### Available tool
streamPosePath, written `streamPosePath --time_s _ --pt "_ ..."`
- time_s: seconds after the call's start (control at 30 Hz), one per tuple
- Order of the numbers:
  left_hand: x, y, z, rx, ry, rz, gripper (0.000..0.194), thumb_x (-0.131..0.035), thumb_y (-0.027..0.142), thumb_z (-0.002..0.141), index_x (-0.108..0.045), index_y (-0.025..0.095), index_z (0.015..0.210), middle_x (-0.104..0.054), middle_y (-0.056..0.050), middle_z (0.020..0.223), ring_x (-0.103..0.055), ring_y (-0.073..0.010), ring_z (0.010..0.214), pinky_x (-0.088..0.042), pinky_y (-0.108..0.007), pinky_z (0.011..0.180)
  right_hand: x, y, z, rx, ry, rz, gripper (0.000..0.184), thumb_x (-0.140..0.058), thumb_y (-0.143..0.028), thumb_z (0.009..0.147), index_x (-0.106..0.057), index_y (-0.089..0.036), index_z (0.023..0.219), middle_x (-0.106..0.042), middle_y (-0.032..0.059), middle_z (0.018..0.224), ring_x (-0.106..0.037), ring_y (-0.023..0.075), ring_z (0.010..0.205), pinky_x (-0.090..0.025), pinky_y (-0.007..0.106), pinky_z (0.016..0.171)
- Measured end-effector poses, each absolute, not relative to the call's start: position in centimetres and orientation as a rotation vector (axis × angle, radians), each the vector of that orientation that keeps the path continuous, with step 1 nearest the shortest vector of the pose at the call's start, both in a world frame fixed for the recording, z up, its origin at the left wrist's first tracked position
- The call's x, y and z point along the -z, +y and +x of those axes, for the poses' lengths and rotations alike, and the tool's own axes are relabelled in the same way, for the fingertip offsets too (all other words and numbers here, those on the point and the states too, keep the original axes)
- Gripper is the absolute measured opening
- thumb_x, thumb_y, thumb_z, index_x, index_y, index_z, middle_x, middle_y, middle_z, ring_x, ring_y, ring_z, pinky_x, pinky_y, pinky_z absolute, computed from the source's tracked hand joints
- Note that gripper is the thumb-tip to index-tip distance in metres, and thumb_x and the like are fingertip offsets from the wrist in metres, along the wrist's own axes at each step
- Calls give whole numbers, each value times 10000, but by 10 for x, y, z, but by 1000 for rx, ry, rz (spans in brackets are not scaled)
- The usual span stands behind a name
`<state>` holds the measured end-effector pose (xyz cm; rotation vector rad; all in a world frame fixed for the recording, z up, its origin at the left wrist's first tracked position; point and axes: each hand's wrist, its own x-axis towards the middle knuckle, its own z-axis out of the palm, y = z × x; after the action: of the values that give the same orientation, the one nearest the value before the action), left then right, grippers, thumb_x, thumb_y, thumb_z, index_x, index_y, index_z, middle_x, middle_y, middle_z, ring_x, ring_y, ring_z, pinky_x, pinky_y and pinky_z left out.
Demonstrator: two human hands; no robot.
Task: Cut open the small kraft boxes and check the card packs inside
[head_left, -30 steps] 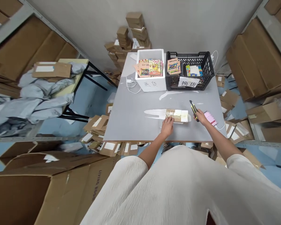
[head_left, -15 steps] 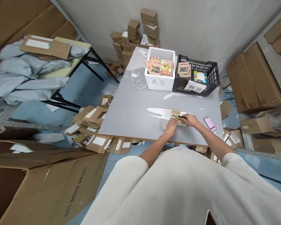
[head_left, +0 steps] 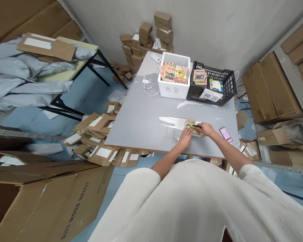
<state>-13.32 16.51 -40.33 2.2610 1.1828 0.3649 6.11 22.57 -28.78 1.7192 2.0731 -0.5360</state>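
Note:
A small brown cardboard parcel (head_left: 191, 122) with shiny tape and white labels lies near the front of the grey table (head_left: 138, 124). My left hand (head_left: 185, 137) rests on the parcel's near left part, fingers stretched out over the tape. In my right hand (head_left: 206, 128) is a utility knife (head_left: 195, 126) with a black handle and yellow part, closed in the fingers. The knife lies across the top of the parcel, pointing left. Its blade is too small to make out. A phone (head_left: 226, 134) with a pink screen lies right of my right hand.
At the table's back stand a white foam box (head_left: 173, 90) and a black plastic crate (head_left: 231, 90), both holding booklets. A white cable (head_left: 151, 88) lies left of them. Opened cartons (head_left: 103, 153) cover the floor at left. Grey bags (head_left: 32, 90) fill a side table.
The camera view has shifted slightly. Both hands, the knife and the parcel keep nearly the same places on the table.

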Motion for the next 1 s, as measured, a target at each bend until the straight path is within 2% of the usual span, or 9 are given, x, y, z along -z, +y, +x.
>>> streamPosePath --time_s 0.17,0.37,0.53,0.83,1.0 --pt "403 166 -133 -356 1173 2256 639 -556 140 922 -543 83 1558 -520 -217 1674 -379 -306 1647 -266 -513 1393 286 225 54 497 2057 1725 365 -483 -409 1127 -763 -274 1319 -778 117 1281 -708 266 1142 -507 304 868" --pt "404 166 -131 -336 1188 2260 654 -559 144 924 -524 101 1576 -511 -209 1687 -392 -323 1639 -274 -546 1383 285 227 51 508 2039 1739 357 -492 -399 1126 -764 -259 1309 -768 137 1288 -711 278 1151 -512 324 902" --pt "404 168 -127 -311 1226 2252 613 -520 135 948 -545 43 1554 -537 -243 1657 -423 -346 1619 -302 -525 1368 285 228 79 491 1986 1740 329 -535 -407 1107 -805 -265 1232 -775 158 1254 -708 299 1166 -521 346 904" --pt "407 172 -126 -255 1273 2244 727 -566 125 902 -508 117 1627 -561 -208 1655 -456 -353 1601 -313 -556 1358 281 209 141 487 1935 1832 251 -629 -386 1060 -828 -246 1121 -776 206 1185 -712 364 1154 -539 448 944" --pt "404 172 -127 -223 1296 2268 652 -552 117 916 -570 135 1568 -608 -191 1610 -495 -335 1572 -367 -526 1337 281 199 167 532 1924 1857 193 -670 -356 1038 -823 -240 1061 -780 197 1174 -718 356 1134 -537 453 947"
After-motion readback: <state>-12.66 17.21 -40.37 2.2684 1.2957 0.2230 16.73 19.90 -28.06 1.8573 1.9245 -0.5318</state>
